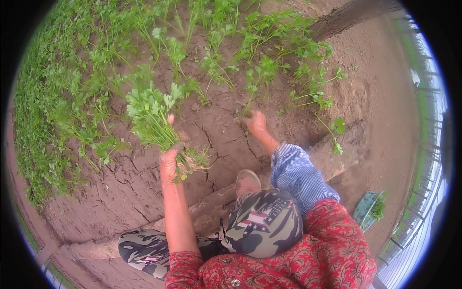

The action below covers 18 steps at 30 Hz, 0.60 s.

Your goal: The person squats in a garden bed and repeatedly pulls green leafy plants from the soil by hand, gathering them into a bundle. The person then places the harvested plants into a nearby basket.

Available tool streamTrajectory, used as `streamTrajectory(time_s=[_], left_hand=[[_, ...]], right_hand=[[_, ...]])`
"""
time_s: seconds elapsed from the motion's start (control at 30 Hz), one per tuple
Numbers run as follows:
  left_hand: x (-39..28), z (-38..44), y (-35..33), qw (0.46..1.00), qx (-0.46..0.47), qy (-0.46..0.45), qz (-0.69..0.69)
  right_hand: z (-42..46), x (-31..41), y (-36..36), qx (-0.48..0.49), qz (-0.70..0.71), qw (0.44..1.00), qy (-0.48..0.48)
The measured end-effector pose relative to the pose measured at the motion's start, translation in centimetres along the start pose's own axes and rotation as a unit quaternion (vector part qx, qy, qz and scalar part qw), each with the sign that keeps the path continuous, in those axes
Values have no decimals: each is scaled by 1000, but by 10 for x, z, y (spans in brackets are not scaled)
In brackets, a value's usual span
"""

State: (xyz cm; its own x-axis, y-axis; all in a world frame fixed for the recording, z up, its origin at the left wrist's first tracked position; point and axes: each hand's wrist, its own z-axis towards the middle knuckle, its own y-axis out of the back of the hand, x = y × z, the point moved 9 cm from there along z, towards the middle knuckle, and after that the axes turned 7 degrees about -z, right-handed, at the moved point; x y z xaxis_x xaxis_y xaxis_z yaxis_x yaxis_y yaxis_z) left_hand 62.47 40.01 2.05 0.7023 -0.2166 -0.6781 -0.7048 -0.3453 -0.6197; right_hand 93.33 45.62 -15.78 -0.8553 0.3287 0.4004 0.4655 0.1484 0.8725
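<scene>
My left hand [173, 153] is closed around a bunch of leafy green seedlings [149, 119] that look like celery. Their leaves fan out up and to the left, while the pale roots [193, 162] stick out on the right side of the fist. Farther right, my right hand [257, 123] reaches down to the cracked soil [220, 126]. Its fingers are pinched at the base of a standing seedling [251, 90]; the fingertips are partly hidden by soil and stem.
Dense rows of the same plants [72, 90] fill the left and far side. A thick wooden post or trunk [350, 20] rises at the upper right. A raised soil edge [213, 198] runs before my shoe [248, 182]. A teal container [364, 206] holding greens lies at right.
</scene>
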Motion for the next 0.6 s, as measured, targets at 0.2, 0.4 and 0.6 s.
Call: streamTrajectory(time_s=[0.2,0.4,0.6], left_hand=[[-7,-4,6,998,-58,7,25],[-6,-8,23,999,-36,23,-14],[-3,-18,20,999,-35,24,-8]], right_hand=[[-8,17,-7,15,-69,997,21],[2,-1,-26,-11,-126,992,-19],[2,5,-29,8,-48,997,-60]])
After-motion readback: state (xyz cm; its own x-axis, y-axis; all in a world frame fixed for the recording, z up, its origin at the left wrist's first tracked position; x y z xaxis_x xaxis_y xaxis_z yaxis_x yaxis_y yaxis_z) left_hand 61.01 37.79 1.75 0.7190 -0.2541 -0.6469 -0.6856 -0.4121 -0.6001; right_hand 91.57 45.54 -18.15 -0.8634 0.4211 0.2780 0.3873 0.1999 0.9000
